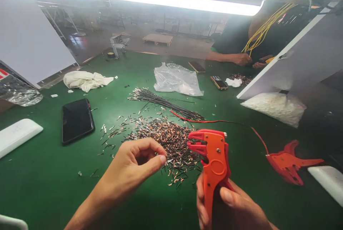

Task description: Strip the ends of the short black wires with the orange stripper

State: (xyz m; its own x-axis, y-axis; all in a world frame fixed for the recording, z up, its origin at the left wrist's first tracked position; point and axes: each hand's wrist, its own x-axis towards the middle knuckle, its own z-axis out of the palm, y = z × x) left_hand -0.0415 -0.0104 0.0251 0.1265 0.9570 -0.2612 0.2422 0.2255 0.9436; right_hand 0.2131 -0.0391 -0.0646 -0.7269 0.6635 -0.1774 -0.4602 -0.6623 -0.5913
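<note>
My right hand (227, 201) is wrapped round the handle of an orange and red wire stripper (216, 162), whose jaws point left. To its left, my left hand (134, 162) is closed in a pinch, thumb against forefinger. Whatever sits between those fingertips, if anything, is too small to make out. Behind both hands spreads a pile of short wire offcuts (166, 133), black with bare copper ends. Farther back lies a bundle of long black wires (168, 103) with metal terminals at the left end.
A second wire stripper (286, 162) lies at right, a red cord (214, 120) running from it. Around the green table (112, 183) are a black phone (77, 120), a white cloth (85, 80), a plastic bag (177, 78) and a bag of white pieces (276, 106). A co-worker's hand (241, 59) holds yellow wires.
</note>
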